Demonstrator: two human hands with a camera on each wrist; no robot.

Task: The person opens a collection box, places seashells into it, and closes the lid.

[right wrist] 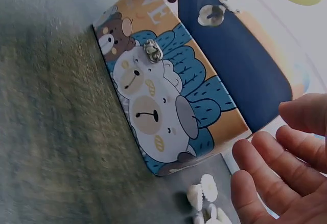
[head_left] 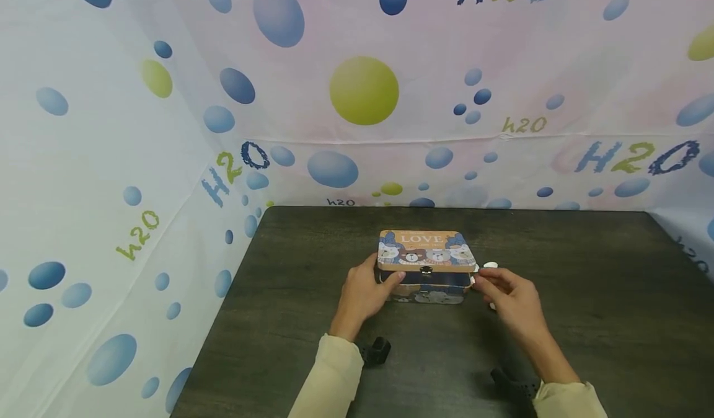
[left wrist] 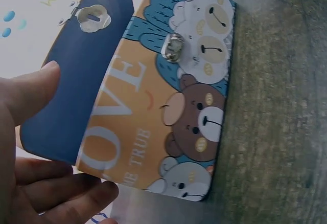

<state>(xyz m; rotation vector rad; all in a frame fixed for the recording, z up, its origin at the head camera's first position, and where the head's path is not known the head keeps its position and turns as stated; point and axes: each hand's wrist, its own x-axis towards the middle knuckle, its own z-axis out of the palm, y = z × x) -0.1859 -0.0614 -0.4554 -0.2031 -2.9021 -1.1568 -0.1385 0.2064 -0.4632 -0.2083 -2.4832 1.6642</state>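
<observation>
A tin box (head_left: 432, 296), printed with cartoon bears and the word LOVE, sits on the table with its hinged lid (head_left: 426, 244) raised partway. The lid's dark blue inside (right wrist: 245, 60) shows in both wrist views, with a metal clasp plate (left wrist: 94, 18) on it. On the box front is a metal catch (left wrist: 173, 47). My left hand (head_left: 362, 291) holds the box's left end, thumb at the lid and fingers along the side. At the right end, my right hand (head_left: 515, 300) has loosely bent fingers (right wrist: 265, 157) close beside the box and lid edge, gripping nothing.
Several small white pieces (right wrist: 208, 187) lie on the table just right of the box, partly behind my right hand. The dark wood-grain table (head_left: 312, 250) meets a dotted H2O backdrop (head_left: 502, 157) behind and at left. Black devices (head_left: 379, 351) sit at my wrists.
</observation>
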